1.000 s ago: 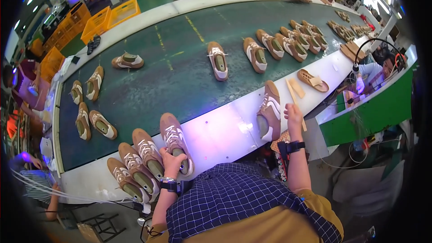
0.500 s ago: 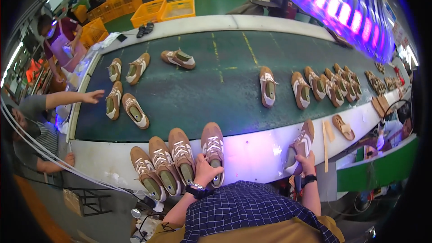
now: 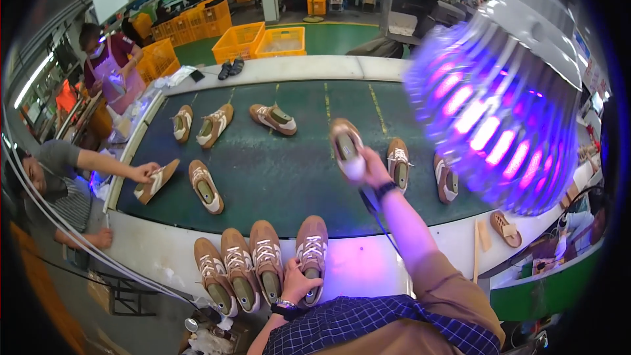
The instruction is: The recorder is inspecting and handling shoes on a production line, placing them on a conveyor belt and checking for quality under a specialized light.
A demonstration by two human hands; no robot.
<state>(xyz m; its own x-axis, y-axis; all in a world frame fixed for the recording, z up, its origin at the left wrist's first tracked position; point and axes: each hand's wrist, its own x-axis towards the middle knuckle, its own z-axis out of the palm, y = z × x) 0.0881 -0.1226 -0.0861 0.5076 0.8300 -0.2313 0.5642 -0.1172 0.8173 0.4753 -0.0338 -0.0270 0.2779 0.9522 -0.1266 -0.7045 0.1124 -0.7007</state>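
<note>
My right hand (image 3: pixel 374 168) is closed around the heel end of a brown and white sneaker (image 3: pixel 344 142), held above the green conveyor belt (image 3: pixel 289 177). The shoe's toe points away from me. Down on the white ledge, my left hand (image 3: pixel 300 281) grips the heel part of another brown sneaker (image 3: pixel 311 242) with white laces, its thumb over the opening. Left of it stand several matching sneakers (image 3: pixel 236 260) in a row, toes toward the belt. Near my right hand, a single sneaker (image 3: pixel 398 165) lies on the belt.
A glowing purple lamp (image 3: pixel 493 118) hangs at the right and hides part of the belt. At the left, a co-worker's hand (image 3: pixel 146 171) holds a sneaker (image 3: pixel 158 183); several more lie nearby. A sandal-like shoe piece (image 3: pixel 506 229) rests on the right ledge.
My right hand has carried its sneaker from the right ledge forward and left over the belt. The co-worker's hand has taken hold of a sneaker. My left hand stays put; the view has tilted up.
</note>
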